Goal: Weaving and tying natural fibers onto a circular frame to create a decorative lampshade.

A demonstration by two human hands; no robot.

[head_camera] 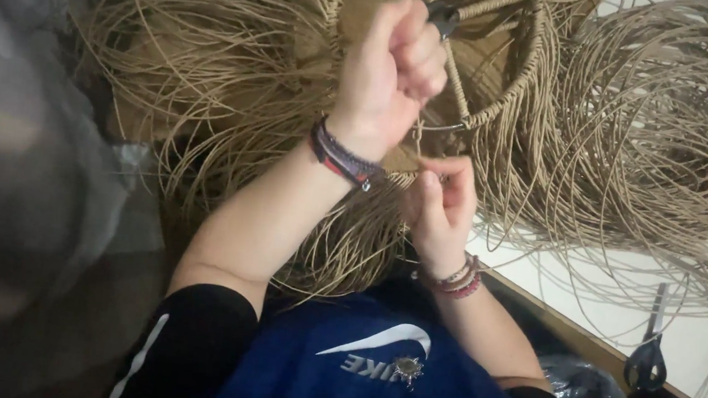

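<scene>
step in hand, by the look of it: weaving/wrapping cane strand onto a wire frame.

left hand (390, 73): closed in a tight fist, raised above the right hand. a dark tool tip (443, 15) sticks out just past the knuckles, prob. pliers or cutter, type not clear. the tip touches the wrapped frame (503, 92), a curved wire ring w/ cane-wound spokes, directly beyond the fist. wristbands (339, 156) sit below the fist on the wrist.

right hand (442, 203): fingers curled in, thumb and forefinger pinched together on a thin cane strand (424, 158) just above the fingertips. whether the strand runs to the frame cannot be told; it is lost among loose fibres. bead bracelets (455, 280) on that wrist.

frame location: ahead of both hands, nearest the left fist, bare metal rim section just above the right hand's pinch.

surroundings: loose cane coils (672, 134) to the right of the right hand, more bundled cane (211, 64) left of the left fist. dark-handled scissors (648, 357) lie on a white table (611, 310), well right of and below the right hand.

next move, judged: calls for keeping the tool grip steady on the frame while the right pinch feeds the strand taut to the bare rim section; slack prob. gives a loose wrap.
</scene>
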